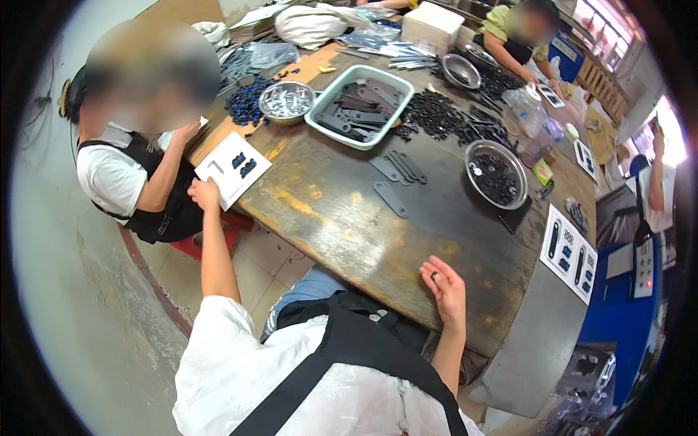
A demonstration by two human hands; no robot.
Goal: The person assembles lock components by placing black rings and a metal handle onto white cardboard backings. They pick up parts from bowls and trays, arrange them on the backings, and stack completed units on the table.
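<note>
At the left edge of the desk (309, 229), holds a card (233, 174) in clamped fingers of left hand (206, 194), seemingly to steady it print-up, with right hand (446, 291) empty and fingers apart.

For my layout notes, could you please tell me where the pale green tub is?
In the head view, the pale green tub sits upper-centre on the table, between the metal bowl to its left and black parts to its right.
</note>
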